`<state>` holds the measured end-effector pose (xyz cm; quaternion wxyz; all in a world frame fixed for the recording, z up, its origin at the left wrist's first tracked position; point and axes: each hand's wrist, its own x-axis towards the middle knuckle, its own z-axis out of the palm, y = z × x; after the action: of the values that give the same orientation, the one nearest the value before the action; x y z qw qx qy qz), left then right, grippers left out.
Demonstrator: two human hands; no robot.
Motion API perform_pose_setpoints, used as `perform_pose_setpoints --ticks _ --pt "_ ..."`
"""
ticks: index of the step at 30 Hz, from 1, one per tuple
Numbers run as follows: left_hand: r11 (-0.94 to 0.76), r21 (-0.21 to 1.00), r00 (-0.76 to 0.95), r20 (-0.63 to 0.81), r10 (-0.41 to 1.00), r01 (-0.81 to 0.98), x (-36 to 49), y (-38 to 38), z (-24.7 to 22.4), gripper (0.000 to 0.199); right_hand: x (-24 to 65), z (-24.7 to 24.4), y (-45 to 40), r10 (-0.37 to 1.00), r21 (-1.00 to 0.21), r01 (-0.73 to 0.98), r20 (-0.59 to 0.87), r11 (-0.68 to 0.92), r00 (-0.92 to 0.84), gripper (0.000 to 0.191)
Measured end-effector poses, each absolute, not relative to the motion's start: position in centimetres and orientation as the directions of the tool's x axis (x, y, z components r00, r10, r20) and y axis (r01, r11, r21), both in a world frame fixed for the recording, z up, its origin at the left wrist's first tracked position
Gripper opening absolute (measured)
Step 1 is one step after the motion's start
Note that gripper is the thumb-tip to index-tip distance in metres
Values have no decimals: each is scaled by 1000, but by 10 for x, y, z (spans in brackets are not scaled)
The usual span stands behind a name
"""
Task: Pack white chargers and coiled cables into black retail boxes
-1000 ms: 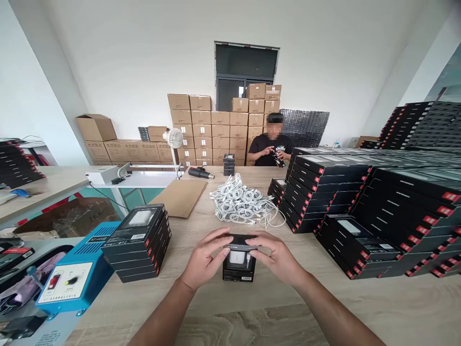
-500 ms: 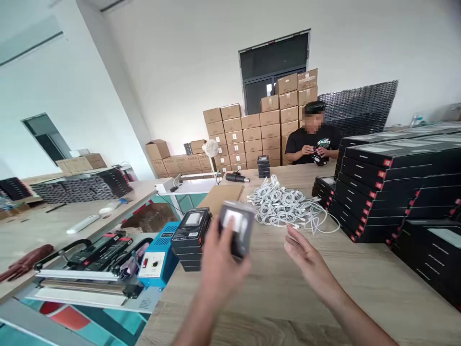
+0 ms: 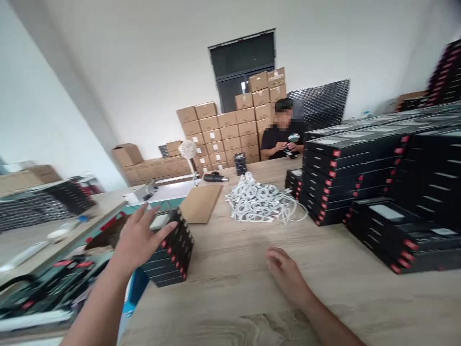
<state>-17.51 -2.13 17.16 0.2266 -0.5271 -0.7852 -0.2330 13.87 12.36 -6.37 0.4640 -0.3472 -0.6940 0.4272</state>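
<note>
My left hand, fingers spread, is at the top of a stack of black boxes on the left side of the table. Part of the top box, with a pale picture on its lid, shows beyond the fingers; whether they touch it I cannot tell. Low over the bare wood in the middle, my right hand is curled closed, and nothing shows in it. Beyond it lies a heap of white cables. A flat piece of cardboard lies behind the stack.
High stacks of black boxes line the table's right side. A heat gun and a small box stack stand farther back. Across the table sits a person, handling something small. Black boxes and machinery are at lower left.
The black box has left my left hand, which has moved left to the stack and spread open. My right hand's fingers have curled in. The camera view has turned right.
</note>
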Motion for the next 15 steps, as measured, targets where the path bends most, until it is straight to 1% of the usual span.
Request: perform_pose_setpoints --ticks 1,2,3,4,5,7,9,12,13,15 --pt "253 145 -284 652 703 957 -161 -16 167 63 137 -62 124 872 -908 84 365 411 -325 24" --pt "134 179 -221 672 707 975 -146 -8 159 55 135 -61 125 869 -903 91 370 419 -329 25" --pt "-1 222 -147 653 743 975 -131 2 147 49 134 -60 127 870 -903 102 366 418 -330 24" --pt "-106 295 -103 613 783 949 -115 13 131 43 135 -59 131 876 -904 124 351 409 -331 24" --pt "-160 392 -89 547 832 906 -100 24 110 36 136 -58 136 887 -905 160 329 394 -325 24" --pt "-144 589 -139 408 902 795 -74 48 63 29 144 -53 152 914 -896 257 287 362 -287 24" --pt "-115 742 -234 349 908 660 -56 67 18 22 156 -44 173 937 -867 368 270 337 -224 27" --pt "-96 804 -270 307 913 587 -43 80 -22 19 166 -22 206 941 -788 514 296 338 -164 32" --pt "-96 816 -268 295 917 571 -43 81 -26 20 163 -13 216 935 -751 558 310 353 -173 33" --pt "-92 843 -275 274 922 531 -43 79 -27 22 146 0 231 912 -665 626 327 407 -247 31"
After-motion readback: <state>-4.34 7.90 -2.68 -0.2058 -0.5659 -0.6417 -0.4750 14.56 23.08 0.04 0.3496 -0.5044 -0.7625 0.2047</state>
